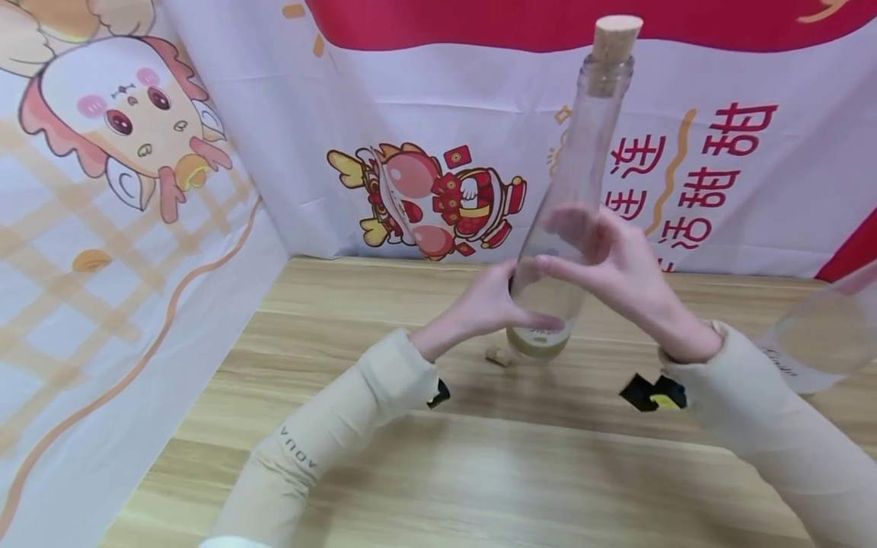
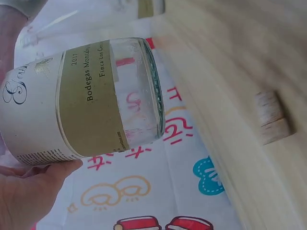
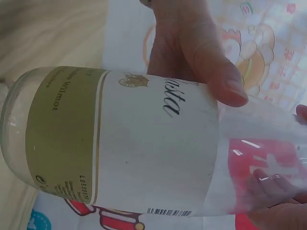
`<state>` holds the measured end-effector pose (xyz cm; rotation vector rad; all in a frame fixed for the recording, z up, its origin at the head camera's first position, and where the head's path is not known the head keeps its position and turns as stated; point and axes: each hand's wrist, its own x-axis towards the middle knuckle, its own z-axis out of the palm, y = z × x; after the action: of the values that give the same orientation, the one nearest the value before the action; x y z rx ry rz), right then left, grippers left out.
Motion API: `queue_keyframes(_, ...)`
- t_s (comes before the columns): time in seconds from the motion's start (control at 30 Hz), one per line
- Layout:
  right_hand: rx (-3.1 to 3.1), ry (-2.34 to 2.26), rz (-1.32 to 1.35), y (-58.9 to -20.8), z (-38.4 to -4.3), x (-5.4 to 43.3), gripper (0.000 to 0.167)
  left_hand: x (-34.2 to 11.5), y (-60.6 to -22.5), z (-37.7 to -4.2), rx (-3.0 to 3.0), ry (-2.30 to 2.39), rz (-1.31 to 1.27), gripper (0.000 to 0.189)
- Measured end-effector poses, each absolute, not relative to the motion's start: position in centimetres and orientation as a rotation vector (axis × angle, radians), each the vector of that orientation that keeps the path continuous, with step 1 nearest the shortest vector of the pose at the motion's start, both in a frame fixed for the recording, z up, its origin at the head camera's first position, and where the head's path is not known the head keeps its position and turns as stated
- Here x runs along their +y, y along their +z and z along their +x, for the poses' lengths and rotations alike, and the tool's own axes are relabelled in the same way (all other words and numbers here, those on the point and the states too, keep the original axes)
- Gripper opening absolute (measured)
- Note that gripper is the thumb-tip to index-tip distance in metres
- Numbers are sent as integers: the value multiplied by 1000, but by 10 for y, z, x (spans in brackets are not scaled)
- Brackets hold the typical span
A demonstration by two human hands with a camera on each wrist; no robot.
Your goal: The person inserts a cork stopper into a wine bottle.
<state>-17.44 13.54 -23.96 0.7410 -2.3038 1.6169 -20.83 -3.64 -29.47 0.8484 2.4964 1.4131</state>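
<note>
A clear glass wine bottle point(image 1: 582, 160) leans to the right above the wooden table, its base low and a cork point(image 1: 617, 39) standing partly out of its mouth. My left hand point(image 1: 479, 304) grips the lower body around the label, thumb across it. Higher up, at the shoulder, my right hand point(image 1: 633, 278) holds the glass. In the left wrist view the white and olive label point(image 2: 88, 96) is readable as "Bodegas". The right wrist view shows my left thumb point(image 3: 230, 88) on the label's upper edge. A loose cork point(image 1: 500, 355) lies on the table near the bottle's base.
A second clear bottle point(image 1: 822, 335) with a white label is at the right, partly behind my right sleeve. Printed cloth point(image 1: 425, 91) hangs along the table's back edge, with another printed sheet point(image 1: 89, 289) on the left.
</note>
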Motion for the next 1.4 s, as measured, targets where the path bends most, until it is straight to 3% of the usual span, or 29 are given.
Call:
queue_keyframes(0.37, -2295, 1587, 652, -234, -220, 142, 42, -22, -290, -256, 2506, 1429, 840, 70)
queue_keyframes(0.7, -2312, 1615, 540, -246, -268, 142, 43, -15, -295, -294, 2541, 1419, 723, 80)
queue_keyframes(1.4, -2323, 1692, 423, -300, -329, 141, 50, -2, -344, -330, 2585, 1516, 550, 85)
